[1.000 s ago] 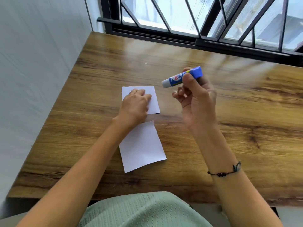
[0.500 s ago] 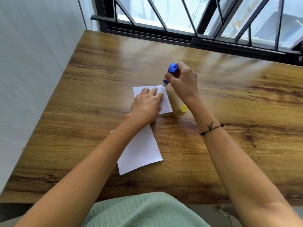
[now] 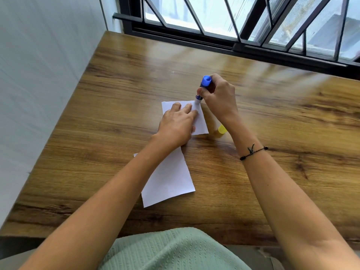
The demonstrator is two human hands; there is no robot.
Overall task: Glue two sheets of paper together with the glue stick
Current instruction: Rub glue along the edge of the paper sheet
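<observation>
Two white paper sheets lie on the wooden table (image 3: pixel 116 94). The far sheet (image 3: pixel 201 121) is held flat by my left hand (image 3: pixel 178 126), whose fingers are spread and straight on it. The near sheet (image 3: pixel 169 180) lies closer to me, partly under my left forearm. My right hand (image 3: pixel 220 96) grips the blue-and-white glue stick (image 3: pixel 203 88), held nearly upright with its tip on the far sheet's upper right corner. The yellow cap (image 3: pixel 222 129) stands on the table just right of the far sheet, beside my right wrist.
A white wall (image 3: pixel 39 75) runs along the table's left side. A black-framed window with bars (image 3: pixel 233 26) closes off the far edge. My green garment (image 3: pixel 171 250) is at the table's near edge.
One second ago my right hand held the glue stick up in the air. It has since brought the stick down, tip onto the far sheet's corner. My left hand stays on that sheet.
</observation>
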